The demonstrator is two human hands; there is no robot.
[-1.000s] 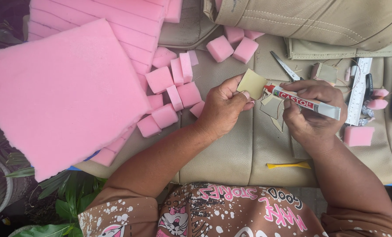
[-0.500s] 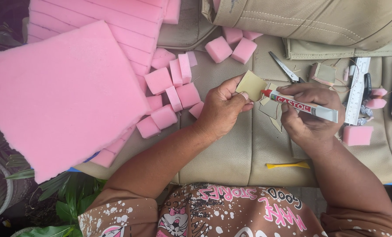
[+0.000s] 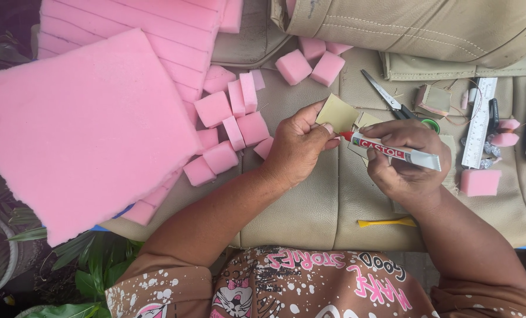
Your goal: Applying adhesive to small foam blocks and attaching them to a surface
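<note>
Beige leatherette, head view: a small square patch of thin, tan material is pinched at its lower edge between the thumb and fingers of the left hand, held up over the padded beige cushion.
Patch handling: I judge it very light, limp and easily creased; an edge pinch like this one leaves the face free, and a firmer hold near a corner would keep it from flopping.
Glue tube, head view: a silver tube with a red tip lies across the right hand, fingers closed round its middle, the nozzle pointing left and just touching or nearly touching the patch's lower corner.
Tube handling: soft metal skin, I judge; it will dent and ooze under a hard squeeze, so hold mid-body and press gently.
Left grip: closed on the patch.
Right grip: closed on the tube.
Foam, head view: pink foam cubes lie scattered just left of the left hand, beside a large pink foam sheet.
Tools, head view: scissors and a ruler lie beyond the right hand; a yellow stick lies near the right wrist.
</note>
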